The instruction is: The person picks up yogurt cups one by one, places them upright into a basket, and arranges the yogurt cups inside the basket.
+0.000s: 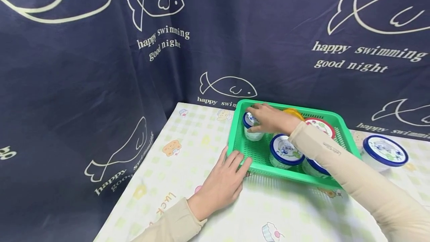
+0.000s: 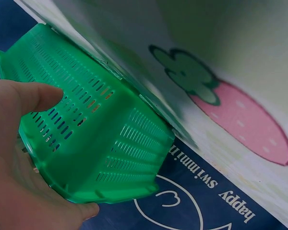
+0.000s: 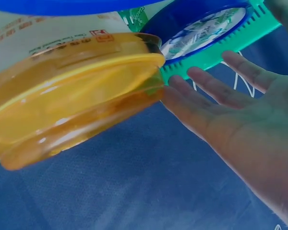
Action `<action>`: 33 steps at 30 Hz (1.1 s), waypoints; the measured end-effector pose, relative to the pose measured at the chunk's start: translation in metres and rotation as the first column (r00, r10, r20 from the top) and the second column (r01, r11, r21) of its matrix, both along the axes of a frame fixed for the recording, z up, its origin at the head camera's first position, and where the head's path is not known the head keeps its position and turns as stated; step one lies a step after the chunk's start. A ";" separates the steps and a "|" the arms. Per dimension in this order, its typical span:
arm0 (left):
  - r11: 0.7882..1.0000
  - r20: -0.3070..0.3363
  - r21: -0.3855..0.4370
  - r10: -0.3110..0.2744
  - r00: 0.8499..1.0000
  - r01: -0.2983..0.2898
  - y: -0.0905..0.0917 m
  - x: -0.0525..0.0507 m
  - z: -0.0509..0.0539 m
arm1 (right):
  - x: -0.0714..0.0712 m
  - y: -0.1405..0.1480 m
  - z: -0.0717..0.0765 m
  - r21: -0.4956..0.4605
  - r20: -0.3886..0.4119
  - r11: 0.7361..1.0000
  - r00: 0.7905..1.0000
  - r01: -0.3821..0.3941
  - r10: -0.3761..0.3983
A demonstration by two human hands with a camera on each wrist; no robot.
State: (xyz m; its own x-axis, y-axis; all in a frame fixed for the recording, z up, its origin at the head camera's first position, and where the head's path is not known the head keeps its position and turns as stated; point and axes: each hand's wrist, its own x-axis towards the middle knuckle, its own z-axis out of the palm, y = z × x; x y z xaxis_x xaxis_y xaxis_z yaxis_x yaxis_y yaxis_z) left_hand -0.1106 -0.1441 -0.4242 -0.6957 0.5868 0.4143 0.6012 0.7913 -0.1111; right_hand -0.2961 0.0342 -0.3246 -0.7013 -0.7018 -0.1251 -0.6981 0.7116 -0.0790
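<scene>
A green plastic basket [image 1: 248, 150] holds several lidded tubs. My left hand [image 1: 221, 182] grips its front left corner, the thumb [image 2: 48, 96] against the outer wall and fingers over the rim. Inside, at the back left, stands a small clear jar with a blue lid [image 1: 249, 119]. Over this jar reaches my right hand [image 1: 270, 119], its fingers spread and fairly straight around the lid; contact cannot be made out. Beside that hand is a yellow-lidded tub [image 3: 77, 96], partly hidden in the head view. A larger blue-lidded tub [image 1: 285, 150] sits at the basket's front.
A red-lidded tub [image 1: 320, 125] and another blue-lidded tub [image 1: 315, 168] are partly behind my right sleeve. Outside the basket, to the right, stands a big blue-lidded tub [image 1: 384, 152]. A patterned cloth [image 1: 181, 174] covers the table; a dark blue curtain [image 1: 215, 47] hangs behind.
</scene>
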 end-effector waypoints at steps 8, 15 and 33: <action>1.000 0.013 -0.022 0.005 1.000 -0.004 0.004 0.001 0.001 | 0.013 0.016 0.008 -0.045 -0.096 0.997 0.994 -0.062 0.057; 0.999 0.006 -0.040 0.010 1.000 -0.010 0.006 0.000 0.003 | 0.025 0.033 0.016 -0.092 -0.151 0.995 0.988 -0.045 0.030; 1.000 0.041 -0.015 0.019 0.999 -0.018 0.000 0.004 0.001 | 0.040 0.066 0.018 -0.149 -0.221 0.987 0.975 -0.059 0.025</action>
